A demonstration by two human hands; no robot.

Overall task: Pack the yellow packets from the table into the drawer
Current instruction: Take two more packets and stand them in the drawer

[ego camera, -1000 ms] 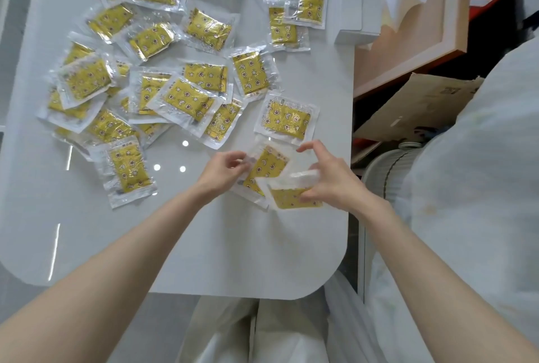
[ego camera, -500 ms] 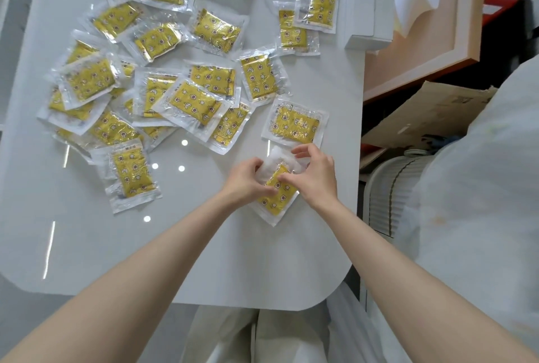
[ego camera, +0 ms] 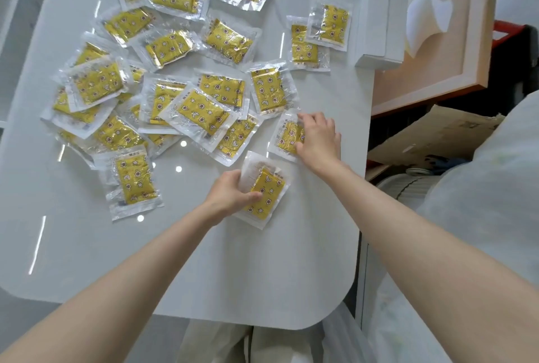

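Observation:
Several yellow packets in clear wrappers [ego camera: 201,113] lie scattered over the white table [ego camera: 204,260]. My left hand [ego camera: 230,196] grips a small stack of packets [ego camera: 267,192] near the table's front right, thumb on top. Just beyond it, my right hand [ego camera: 318,141] rests on another packet [ego camera: 287,136], fingers curled over its right side and far edge. No drawer is visible.
A white box [ego camera: 379,27] stands at the table's far right edge. Right of the table are a framed board [ego camera: 455,50] with white foam, cardboard [ego camera: 431,132] and a white ribbed appliance [ego camera: 399,187]. The table's rounded near edge is close to my lap.
My right hand left the stack and moved up and right onto another packet. My left hand stayed on the stack.

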